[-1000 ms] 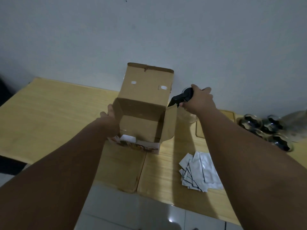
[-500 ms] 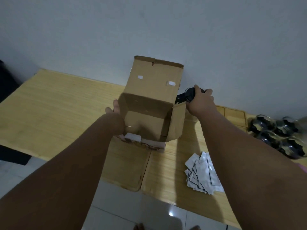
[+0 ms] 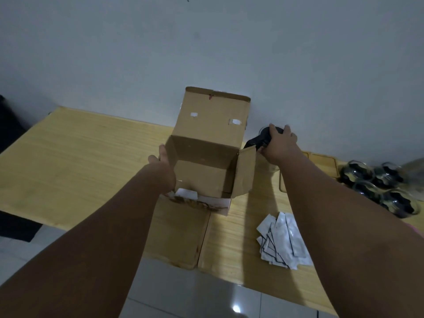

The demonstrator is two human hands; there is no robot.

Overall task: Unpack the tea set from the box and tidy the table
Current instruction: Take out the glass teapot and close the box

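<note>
An open brown cardboard box [image 3: 206, 171] stands on the yellow wooden table [image 3: 80, 161], its lid flap raised against the wall. My left hand [image 3: 161, 166] grips the box's left wall. To the right of the box, my right hand [image 3: 278, 145] is closed over the black lid and handle of a glass teapot [image 3: 261, 138], whose clear body shows dimly below my hand. The teapot rests beside the box's right flap. A cluster of glass cups [image 3: 376, 182] with dark insides sits at the far right.
A fan of white sachets [image 3: 283, 239] lies near the table's front edge on the right. A wooden tray [image 3: 321, 159] lies behind my right forearm near the wall. White floor tiles [image 3: 183, 294] show below the table edge.
The view has shifted slightly, with the box and hands now nearer the centre. Both hands keep their holds on the box and teapot; the teapot seems barely moved.
</note>
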